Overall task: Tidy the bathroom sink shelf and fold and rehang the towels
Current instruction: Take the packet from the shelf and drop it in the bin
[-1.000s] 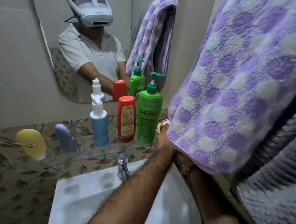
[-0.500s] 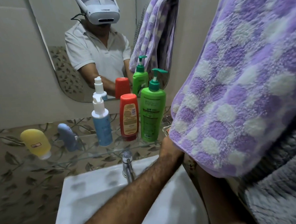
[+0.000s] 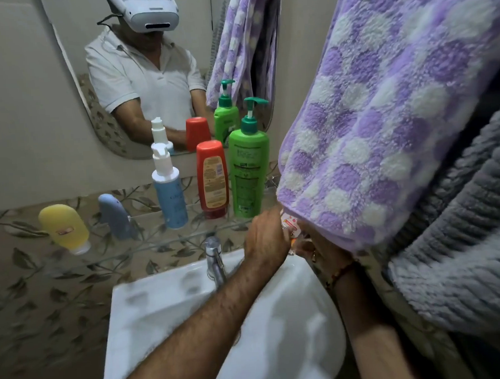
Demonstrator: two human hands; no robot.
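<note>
head view: both hands, left (image 3: 267, 240) and right (image 3: 318, 251), pinch an orange-white packet (image 3: 290, 227) under the purple towel (image 3: 384, 118).

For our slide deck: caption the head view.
Both hands handle a small packet beside shelf bottles, under a purple towel.

Both hands (image 3: 267, 240) on a small packet (image 3: 290, 227) below the purple towel (image 3: 384, 118)
</note>
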